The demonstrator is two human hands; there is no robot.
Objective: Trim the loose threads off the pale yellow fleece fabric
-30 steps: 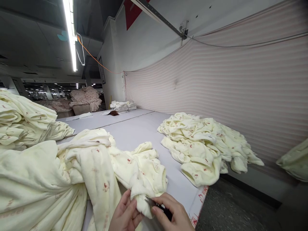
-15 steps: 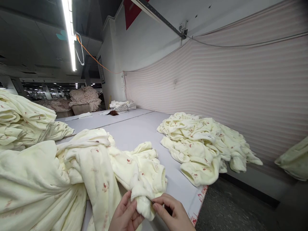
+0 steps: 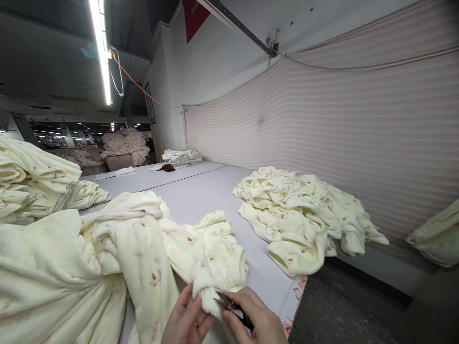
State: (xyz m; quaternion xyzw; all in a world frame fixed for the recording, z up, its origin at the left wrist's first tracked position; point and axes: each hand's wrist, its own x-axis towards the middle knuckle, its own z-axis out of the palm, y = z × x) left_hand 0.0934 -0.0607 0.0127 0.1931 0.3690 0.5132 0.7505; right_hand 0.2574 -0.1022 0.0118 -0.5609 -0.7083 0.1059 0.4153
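At the bottom of the view my left hand (image 3: 186, 321) pinches a bunched end of a cream fleece garment (image 3: 201, 253) with small red prints. My right hand (image 3: 255, 321) grips small dark thread snips (image 3: 229, 306), blades pointing left and touching the pinched fabric tip. The garment trails up and left into a big heap of the same cream fabric (image 3: 57, 272).
A second pile of cream garments (image 3: 304, 220) lies to the right on the grey table (image 3: 201, 196), near its right edge. Another stack (image 3: 32, 181) sits far left. A striped curtain wall (image 3: 340, 134) runs along the right; dark floor lies below it.
The snips' blades, hidden behind the fabric half a second ago, now show again against the tip of the garment. My hands stay in the same spot.
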